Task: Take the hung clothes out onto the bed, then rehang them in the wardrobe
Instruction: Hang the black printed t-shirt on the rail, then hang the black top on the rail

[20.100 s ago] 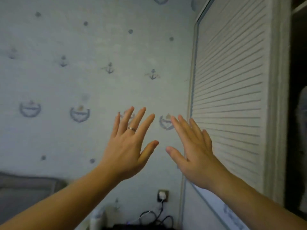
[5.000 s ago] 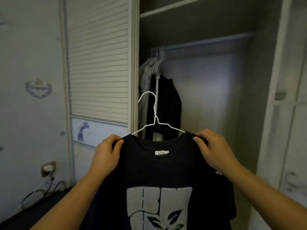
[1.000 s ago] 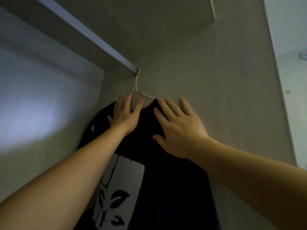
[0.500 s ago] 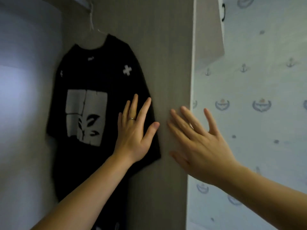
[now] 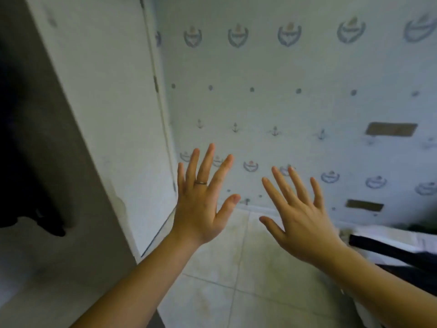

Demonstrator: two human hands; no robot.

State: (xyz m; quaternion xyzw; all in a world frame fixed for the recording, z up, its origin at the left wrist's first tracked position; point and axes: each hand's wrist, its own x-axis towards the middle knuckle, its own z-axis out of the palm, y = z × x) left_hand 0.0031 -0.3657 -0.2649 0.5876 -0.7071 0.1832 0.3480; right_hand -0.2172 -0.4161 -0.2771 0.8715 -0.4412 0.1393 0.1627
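Observation:
My left hand (image 5: 201,200) and my right hand (image 5: 298,216) are both raised in front of me, fingers straight and spread, holding nothing. The black T-shirt (image 5: 21,138) hangs inside the wardrobe at the far left edge, only its dark lower part showing, well left of my left hand. The wardrobe's white side panel (image 5: 101,102) stands between the shirt and my hands. At the right edge lies dark clothing (image 5: 397,254) on the pale bed (image 5: 390,233).
A wallpapered wall (image 5: 295,91) with anchor and crest prints faces me. Pale floor tiles (image 5: 236,268) fill the gap between wardrobe and bed. Two brown patches (image 5: 390,129) mark the wall at right.
The view has swung right and down, away from the wardrobe interior. The black T-shirt has slid to the left edge. Both hands stay spread and have come off the wardrobe panel.

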